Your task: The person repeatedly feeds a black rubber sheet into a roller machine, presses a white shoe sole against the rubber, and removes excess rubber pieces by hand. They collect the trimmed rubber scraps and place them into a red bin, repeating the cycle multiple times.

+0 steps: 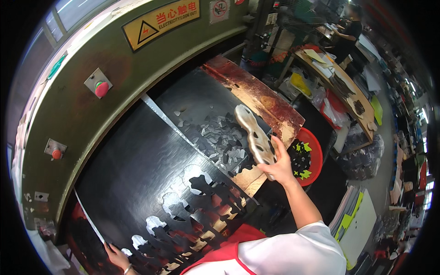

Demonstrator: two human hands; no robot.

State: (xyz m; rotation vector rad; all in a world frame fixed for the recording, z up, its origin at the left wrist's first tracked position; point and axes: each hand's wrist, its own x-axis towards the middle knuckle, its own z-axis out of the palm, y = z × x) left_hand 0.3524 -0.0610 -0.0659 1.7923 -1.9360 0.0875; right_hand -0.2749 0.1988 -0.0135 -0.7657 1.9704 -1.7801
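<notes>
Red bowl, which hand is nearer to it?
Right: the right hand is just left of the red bowl; the left hand is far off, near the black sheet.

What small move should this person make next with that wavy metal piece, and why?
Probably lower the wavy metal die onto the smooth, uncut part of the black sheet. The right hand grips the die's near end beside the loose dark pieces, the sheet's near side is already cut into ragged outlines, and the left hand is at its left edge.

A dark-clothed person (352, 33) stands beside a cluttered wooden table (365, 119).
</notes>
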